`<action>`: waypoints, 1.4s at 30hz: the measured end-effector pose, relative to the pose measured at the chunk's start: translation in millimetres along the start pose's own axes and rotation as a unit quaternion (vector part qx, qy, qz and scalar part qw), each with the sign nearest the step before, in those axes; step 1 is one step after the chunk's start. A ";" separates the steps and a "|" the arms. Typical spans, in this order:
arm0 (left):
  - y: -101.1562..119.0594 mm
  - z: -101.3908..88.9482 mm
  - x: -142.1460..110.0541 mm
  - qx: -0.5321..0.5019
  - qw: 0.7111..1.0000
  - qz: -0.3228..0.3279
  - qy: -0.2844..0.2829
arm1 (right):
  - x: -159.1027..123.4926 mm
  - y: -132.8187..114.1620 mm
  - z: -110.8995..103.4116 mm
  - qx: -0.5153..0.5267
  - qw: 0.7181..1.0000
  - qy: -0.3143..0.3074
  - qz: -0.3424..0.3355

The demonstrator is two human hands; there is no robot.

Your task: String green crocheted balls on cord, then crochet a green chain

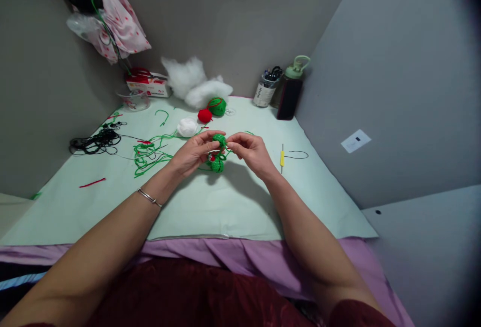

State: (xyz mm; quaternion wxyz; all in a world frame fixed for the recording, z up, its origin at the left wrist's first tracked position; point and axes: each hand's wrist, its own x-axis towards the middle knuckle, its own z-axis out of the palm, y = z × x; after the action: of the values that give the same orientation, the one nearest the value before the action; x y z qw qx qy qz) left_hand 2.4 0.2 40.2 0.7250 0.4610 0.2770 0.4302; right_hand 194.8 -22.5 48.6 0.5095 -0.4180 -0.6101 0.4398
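Observation:
A small green crocheted piece with a bit of red and white on it is held above the pale green mat. My left hand grips it from the left, fingers closed round it. My right hand pinches the top of the piece or a strand of its yarn from the right. Loose green yarn trails to the left of my hands across the mat.
Farther back lie a white ball, a red ball and a green yarn ball, with white stuffing at the wall. A yellow-handled hook, black cord, a dark bottle and a jar stand around.

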 end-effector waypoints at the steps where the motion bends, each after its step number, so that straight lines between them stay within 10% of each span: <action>1: 0.0 0.4 0.0 0.001 1.000 0.003 0.002 | -0.1 0.3 0.2 -0.001 1.000 0.001 -0.002; 25: -13.1 3.0 1.8 0.109 0.993 0.022 0.036 | -0.7 10.3 1.7 0.010 0.997 -0.038 0.066; 32: -20.2 -1.8 5.1 0.147 0.987 0.024 0.059 | -3.1 9.3 -0.8 -0.251 0.965 0.025 -0.076; 42: -24.7 1.5 5.5 0.145 0.989 -0.005 0.016 | 4.2 6.4 -0.8 -0.040 0.996 0.061 0.046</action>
State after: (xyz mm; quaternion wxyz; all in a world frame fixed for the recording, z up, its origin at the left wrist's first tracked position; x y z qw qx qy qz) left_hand 15.3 -0.6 18.3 0.6482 0.5526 0.3502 0.3896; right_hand 195.5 -16.7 43.5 0.5077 -0.4920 -0.5753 0.4114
